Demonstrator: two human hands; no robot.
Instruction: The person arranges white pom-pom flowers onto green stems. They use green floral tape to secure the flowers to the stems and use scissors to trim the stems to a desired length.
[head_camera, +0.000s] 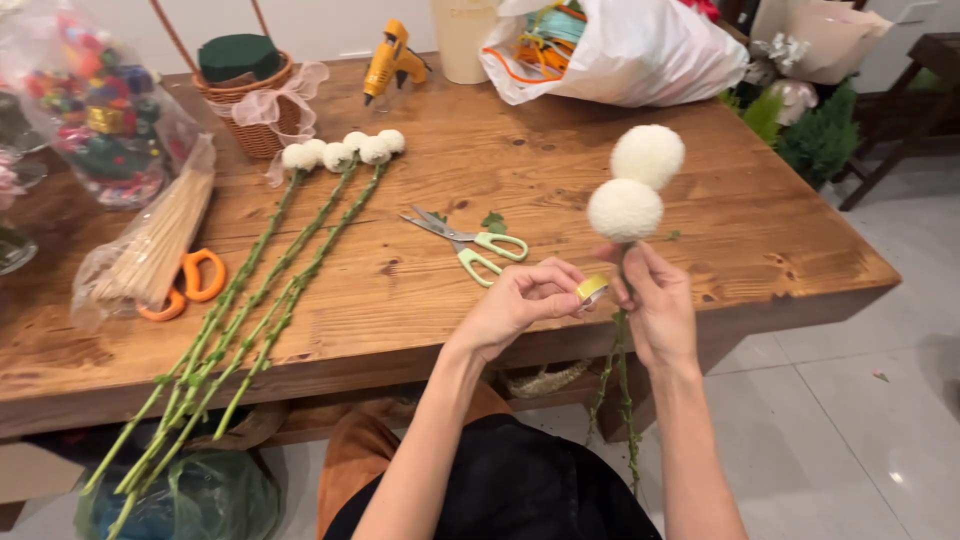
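I'm seeing my left hand (515, 305) pinching a small roll of tape (592, 290), fingers closed on it, just off the wooden table (560, 170) edge. My right hand (658, 305) is gripping two green wrapped stems (622, 400) w/ fluffy cream pom-pom heads (636, 185) upright. Green-handled scissors (470, 243) are lying nearby; five more pom-pom stems (260, 290) are lying to the left.

head cam | 1 view | looks down, forward | close over wooden table (560, 170)
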